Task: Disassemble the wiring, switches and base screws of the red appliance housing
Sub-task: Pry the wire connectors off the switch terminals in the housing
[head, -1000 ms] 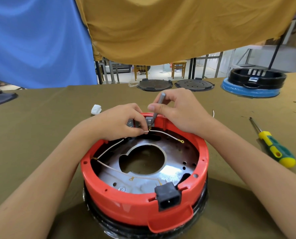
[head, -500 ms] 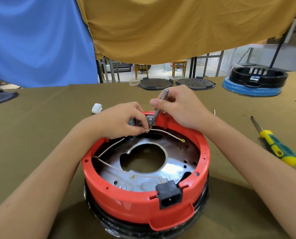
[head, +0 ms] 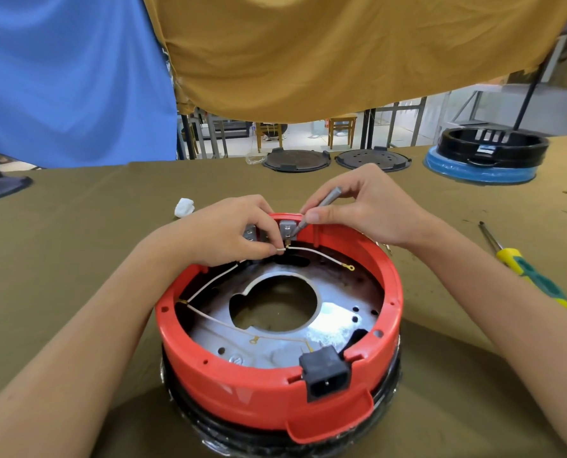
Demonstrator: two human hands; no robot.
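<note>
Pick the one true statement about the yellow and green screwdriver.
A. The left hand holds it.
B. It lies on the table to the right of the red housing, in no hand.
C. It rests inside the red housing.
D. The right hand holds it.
B: the yellow and green screwdriver lies on the table right of the red housing, while the right hand grips a small grey tool and the left hand pinches a white wire.

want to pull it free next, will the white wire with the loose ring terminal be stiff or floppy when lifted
Probably semi-stiff: the white wire holds a smooth unsupported arc out to its ring terminal. Likely light, being thin. It may spring back, since the left hand pinches its other end.
</note>
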